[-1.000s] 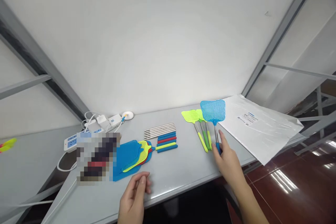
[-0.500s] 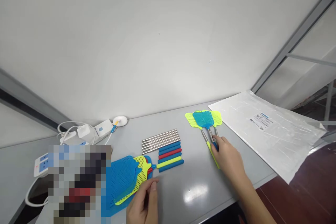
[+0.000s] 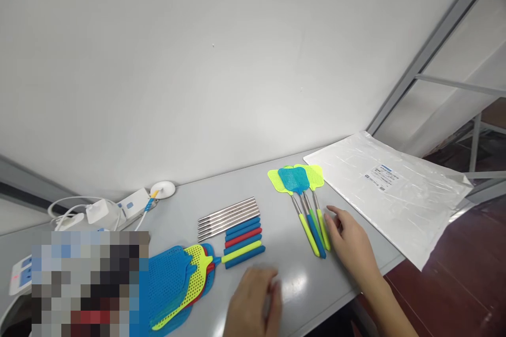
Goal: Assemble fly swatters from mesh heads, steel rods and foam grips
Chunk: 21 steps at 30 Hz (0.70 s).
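Observation:
My left hand (image 3: 253, 303) hovers over the front of the table with fingers loosely bent, thumb apart and nothing held. To the right, my right hand (image 3: 350, 239) is open beside several assembled fly swatters. Their top is a blue swatter (image 3: 293, 179); yellow-green swatter heads (image 3: 316, 176) show from under it, and a green handle shows among the blue and yellow ones. Left of my left hand lies a stack of loose swatter heads (image 3: 168, 279) in blue, yellow and red. Behind it are a row of metal rods (image 3: 228, 218) and a row of coloured handle grips (image 3: 243, 243).
A white plastic package (image 3: 356, 168) with a label lies at the right, reaching past the table edge. At the left are a power strip (image 3: 21, 276) with white plugs and cables, a round white device (image 3: 163, 189) and a blurred-out patch. A wall stands behind.
My right hand has let go of the blue fly swatter and drawn slightly to its right. My left hand has moved right, away from the loose swatter heads. The view has shifted a little.

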Each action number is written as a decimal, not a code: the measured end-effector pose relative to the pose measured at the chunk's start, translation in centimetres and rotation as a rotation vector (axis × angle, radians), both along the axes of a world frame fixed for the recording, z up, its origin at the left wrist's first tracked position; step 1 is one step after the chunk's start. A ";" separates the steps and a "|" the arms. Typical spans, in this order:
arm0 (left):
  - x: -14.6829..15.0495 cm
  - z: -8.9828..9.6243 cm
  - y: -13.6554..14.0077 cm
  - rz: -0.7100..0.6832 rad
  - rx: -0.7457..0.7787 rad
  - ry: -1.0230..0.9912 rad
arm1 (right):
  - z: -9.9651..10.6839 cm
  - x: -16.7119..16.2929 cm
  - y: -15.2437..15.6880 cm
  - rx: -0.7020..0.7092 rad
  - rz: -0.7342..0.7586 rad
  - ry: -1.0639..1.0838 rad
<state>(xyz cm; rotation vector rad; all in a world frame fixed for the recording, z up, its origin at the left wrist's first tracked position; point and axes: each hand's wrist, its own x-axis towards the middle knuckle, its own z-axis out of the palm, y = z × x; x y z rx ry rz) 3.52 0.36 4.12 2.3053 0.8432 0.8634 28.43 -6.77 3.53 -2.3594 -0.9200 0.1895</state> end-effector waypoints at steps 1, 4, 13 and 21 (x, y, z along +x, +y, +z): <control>1.2 0.1 0.0 -0.098 0.053 0.067 | -0.5 0.2 -0.6 0.020 0.004 0.007; 4.9 -0.1 -0.2 -0.205 0.207 0.285 | -1.9 0.5 -2.0 0.081 0.072 -0.016; 10.7 -3.4 0.3 -0.137 0.362 0.476 | -2.9 0.5 -2.1 0.049 0.263 -0.278; 12.0 -3.2 0.2 -0.071 0.422 0.527 | -3.1 0.6 -2.2 0.076 0.268 -0.305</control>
